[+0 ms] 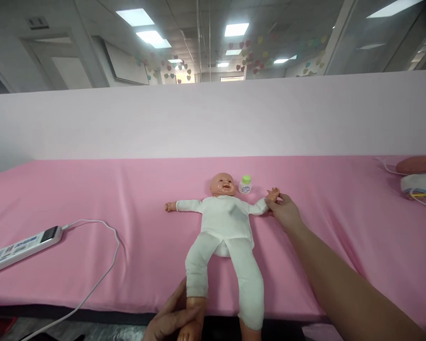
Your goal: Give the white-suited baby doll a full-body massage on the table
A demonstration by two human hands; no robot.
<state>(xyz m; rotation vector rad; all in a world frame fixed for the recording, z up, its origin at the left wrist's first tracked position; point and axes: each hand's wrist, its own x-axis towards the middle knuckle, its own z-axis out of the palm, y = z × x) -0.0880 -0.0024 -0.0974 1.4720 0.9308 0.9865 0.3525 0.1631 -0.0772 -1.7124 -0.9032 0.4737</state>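
A baby doll (227, 218) in a white cloth body lies on its back on the pink sheet (145, 274), head toward the wall and feet at the near edge. My left hand (170, 317) is closed around the doll's lower leg on the left side, just below the white cloth. With thumb and fingers, my right hand (284, 211) grips the doll's wrist on the right side, its arm stretched outward. Beside the doll's head stands a small clear bottle (245, 184) with a green cap.
A white power strip (24, 247) lies at the left, its cable (110, 265) running over the near edge. At the far right, another doll (421, 166) is partly in view with cords around it. Behind the bed rises a low white wall (213, 118), with glass above it.
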